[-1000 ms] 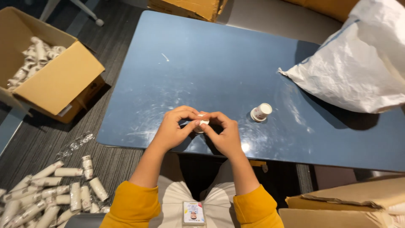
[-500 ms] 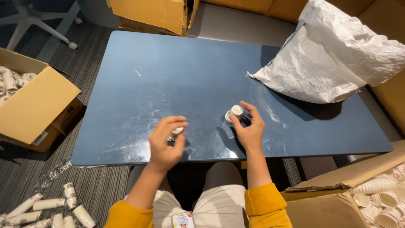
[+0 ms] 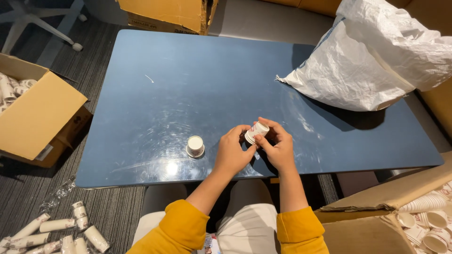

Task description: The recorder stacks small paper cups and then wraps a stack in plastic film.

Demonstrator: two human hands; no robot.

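Near the lower middle of the frame, the left hand [image 3: 231, 154] and the right hand [image 3: 278, 149] are meeting above the near edge of the dark blue rectangular table [image 3: 197, 84], and both are grasping a small white paper cup [image 3: 256, 132] with printed sides, which is tilting between the fingertips. Just left of the hands, a second small white paper cup [image 3: 195, 146] is standing alone on the tabletop, apart from both hands. A large crumpled white woven sack [image 3: 372, 56] is lying across the upper right of the table, well apart from the hands. At the left edge an open brown cardboard box [image 3: 35, 110] is sitting on the grey carpet, and stacked sleeves of paper cups [image 3: 56, 233] are lying at the lower left. Another cardboard box holding loose white cups [image 3: 431, 218] is showing at the lower right.
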